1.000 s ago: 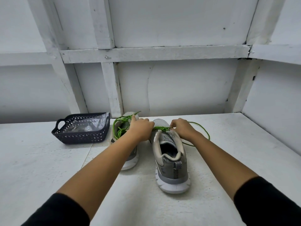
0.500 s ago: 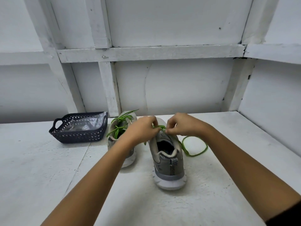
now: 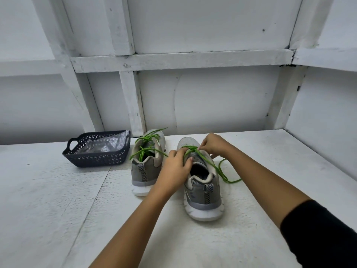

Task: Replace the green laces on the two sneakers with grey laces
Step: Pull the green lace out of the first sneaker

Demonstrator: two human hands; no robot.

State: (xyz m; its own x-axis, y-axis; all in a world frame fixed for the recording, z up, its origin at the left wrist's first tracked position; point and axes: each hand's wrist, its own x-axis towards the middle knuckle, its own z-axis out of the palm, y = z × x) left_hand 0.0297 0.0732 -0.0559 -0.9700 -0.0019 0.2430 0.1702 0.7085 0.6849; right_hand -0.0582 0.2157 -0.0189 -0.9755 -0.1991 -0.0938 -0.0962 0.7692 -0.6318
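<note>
Two grey sneakers stand side by side on the white table, heels towards me. The left sneaker has loose green laces sticking up from its tongue. On the right sneaker, my left hand grips the left side of the collar, thumb at the opening. My right hand pinches the green lace over the eyelets near the toe. That lace trails off the shoe's right side onto the table in a loop.
A dark perforated plastic basket with a clear plastic bag inside sits left of the sneakers. White wooden walls stand behind the table and along its right side.
My right hand has moved forward along the right sneaker's lacing toward the toe. My left hand dropped to the collar. More green lace lies loose on the table at the right.
</note>
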